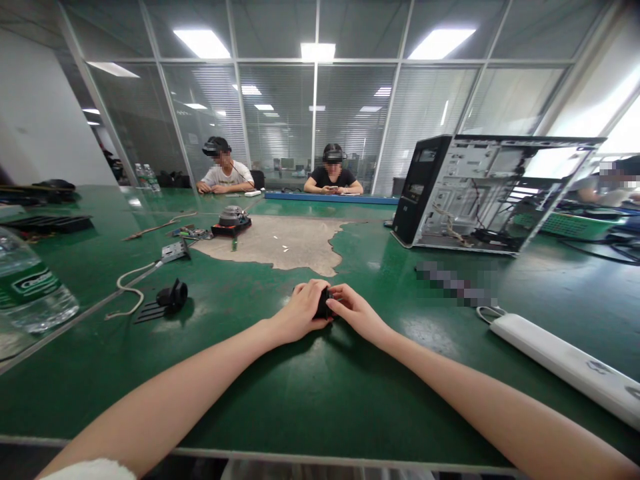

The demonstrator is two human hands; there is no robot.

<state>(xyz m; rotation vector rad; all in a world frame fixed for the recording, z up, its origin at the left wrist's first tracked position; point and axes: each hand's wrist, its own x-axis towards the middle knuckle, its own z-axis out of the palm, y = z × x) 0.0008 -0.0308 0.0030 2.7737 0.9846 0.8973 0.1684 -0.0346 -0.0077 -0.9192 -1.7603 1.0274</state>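
Observation:
A small black part [324,305] is between my two hands, low over the green table [280,407] near the middle of the view. My left hand [303,311] is wrapped round its left side and top, fingers closed on it. From the right, my right hand [354,309] pinches the part's right edge between thumb and fingers. Much of the part is covered by my fingers, so its full shape is hidden. Beyond my hands lies a bare beige patch [280,243] of the tabletop.
Left are a water bottle [35,287], a black slotted piece [170,298], a metal connector with cable [175,251] and a red-black device [232,221]. Right are an open computer case [460,200] and a white power strip [560,363]. Several people sit around the table.

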